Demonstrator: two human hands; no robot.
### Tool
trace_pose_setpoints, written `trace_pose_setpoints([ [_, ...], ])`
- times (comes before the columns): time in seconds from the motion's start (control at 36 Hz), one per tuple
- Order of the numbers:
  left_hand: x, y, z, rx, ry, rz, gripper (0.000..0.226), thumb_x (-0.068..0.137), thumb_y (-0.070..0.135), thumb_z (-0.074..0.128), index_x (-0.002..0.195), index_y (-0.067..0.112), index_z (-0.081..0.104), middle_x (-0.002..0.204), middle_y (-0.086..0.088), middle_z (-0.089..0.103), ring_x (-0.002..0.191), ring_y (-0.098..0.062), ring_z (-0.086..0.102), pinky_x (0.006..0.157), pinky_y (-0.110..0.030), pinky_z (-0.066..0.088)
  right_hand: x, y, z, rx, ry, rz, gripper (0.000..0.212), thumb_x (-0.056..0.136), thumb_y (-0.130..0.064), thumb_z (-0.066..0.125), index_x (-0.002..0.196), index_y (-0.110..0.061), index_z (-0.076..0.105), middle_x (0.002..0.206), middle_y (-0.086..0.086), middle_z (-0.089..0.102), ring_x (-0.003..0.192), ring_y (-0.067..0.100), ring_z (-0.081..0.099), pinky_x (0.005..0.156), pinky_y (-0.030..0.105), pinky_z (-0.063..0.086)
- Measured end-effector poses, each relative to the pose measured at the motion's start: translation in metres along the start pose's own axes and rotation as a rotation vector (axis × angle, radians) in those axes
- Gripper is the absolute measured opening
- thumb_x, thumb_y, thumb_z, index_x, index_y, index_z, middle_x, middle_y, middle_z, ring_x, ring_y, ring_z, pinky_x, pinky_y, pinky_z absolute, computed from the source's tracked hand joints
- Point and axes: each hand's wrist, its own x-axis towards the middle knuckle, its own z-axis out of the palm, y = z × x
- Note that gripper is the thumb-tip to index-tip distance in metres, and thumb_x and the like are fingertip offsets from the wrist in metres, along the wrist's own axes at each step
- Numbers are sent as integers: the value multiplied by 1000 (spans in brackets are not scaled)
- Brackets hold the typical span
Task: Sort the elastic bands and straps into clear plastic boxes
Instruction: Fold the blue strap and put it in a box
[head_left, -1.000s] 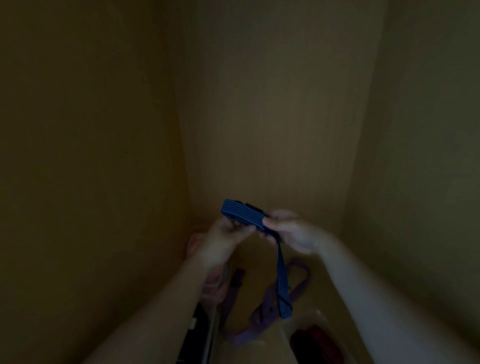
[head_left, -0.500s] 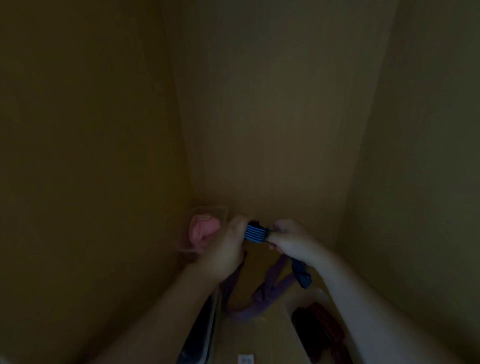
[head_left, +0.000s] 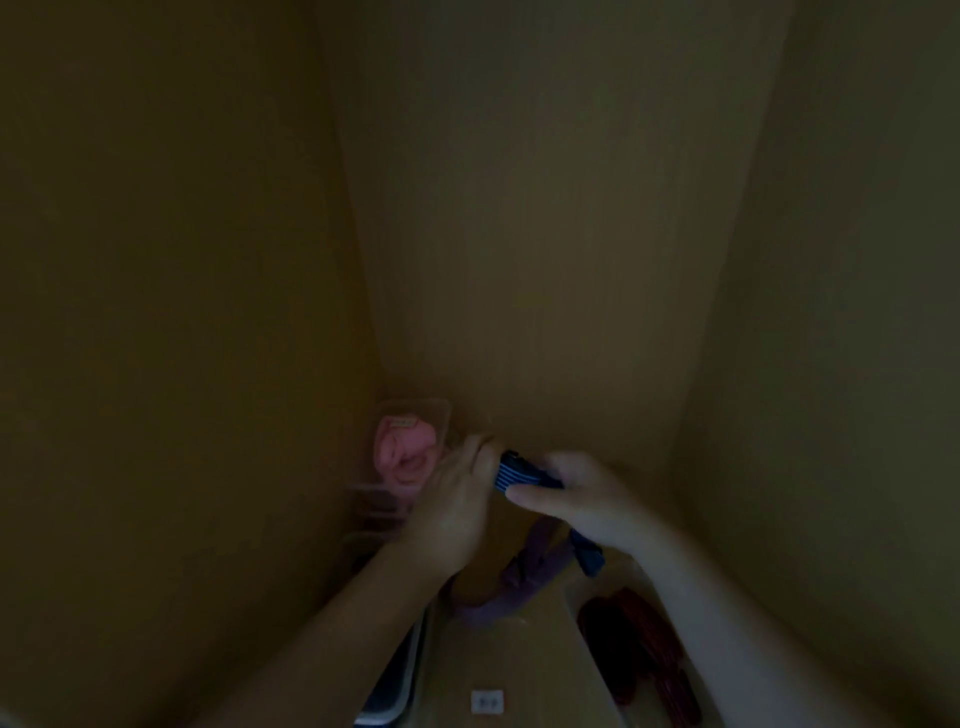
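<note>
- Nearest us, a small white label (head_left: 487, 702) lies on the shelf floor, with a dark tray (head_left: 392, 691) at its left; it is too dim for us to say what the tray holds.
- To the right stands a clear box (head_left: 598, 675) with red bands (head_left: 641, 654) already in it.
- Just beyond, a purple strap (head_left: 524, 577) lies loose on the floor between the boxes, not yet sorted.
- Above it we hold the blue strap (head_left: 519, 475) in the air, folded into a short bundle between both hands.
- The left hand (head_left: 457, 512) has its fingers curled round one end of the bundle.
- The right hand (head_left: 584, 506) grips the other end, thumb along the near side, and the loose tail hangs below that wrist.
- We judge the step to be folding the strap small before boxing it.
- To do it well, we should gather the tail into the bundle, keep the folds flat and pinched tight, and let go only inside a box, since elastic springs open.
- We should also keep the tail clear of the purple strap so the two do not tangle.
- Farther back on the left, a second clear box (head_left: 415, 405) holds a pink bundle (head_left: 405, 452).
- Behind stand the bare cupboard walls (head_left: 545, 234).
</note>
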Motion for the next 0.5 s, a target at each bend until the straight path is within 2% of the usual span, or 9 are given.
trace_pose_setpoints([
  [0.08,-2,-3,-1,-98,-6,-23,37,86,10,52,120,18,40,115,-10,50,99,-26,54,80,-44,48,-4,-3,-5,63,-5,-1,43,84,-47,69,106,-10,66,100,9,69,94,21,65,83,34,46],
  [0.14,-3,-7,-2,-200,23,-83,41,85,6,53,123,15,44,119,-8,49,107,-22,52,88,-41,47,-9,-4,-7,145,-48,-10,29,88,-30,68,113,-16,65,109,0,70,103,13,65,93,32,47],
  [0.19,-5,-8,-4,-374,59,-190,49,84,-3,59,128,12,44,125,-8,47,116,-19,50,97,-34,45,-14,-6,-9,238,-74,-25,29,89,-20,66,117,-19,61,115,-3,68,110,10,63,95,27,48],
  [0.22,-6,-4,-8,-514,57,-263,52,83,-7,61,128,12,43,125,-9,49,117,-16,52,96,-28,45,-15,-6,-10,271,-73,-35,31,88,-18,67,118,-18,60,116,-3,68,111,10,63,95,25,48],
  [0.31,-4,7,-20,-955,35,-436,52,77,-14,67,118,14,50,108,-6,59,99,-6,61,84,-21,49,-20,-10,-12,315,-100,-60,39,82,-20,66,120,-11,59,116,3,68,111,15,63,93,24,49],
  [0.42,-6,9,-29,-1158,12,-419,48,69,-8,74,111,7,55,104,-4,66,96,-14,63,84,-26,52,-23,-7,-16,307,-155,-48,37,80,-16,68,116,-9,60,108,-1,70,108,18,64,94,28,49],
  [0.5,-7,9,-35,-1190,-11,-384,44,66,-4,75,105,9,61,104,-1,70,95,-15,65,81,-26,53,-24,-5,-22,320,-174,-33,36,80,-16,68,114,-7,60,102,5,68,93,21,65,84,30,50],
])
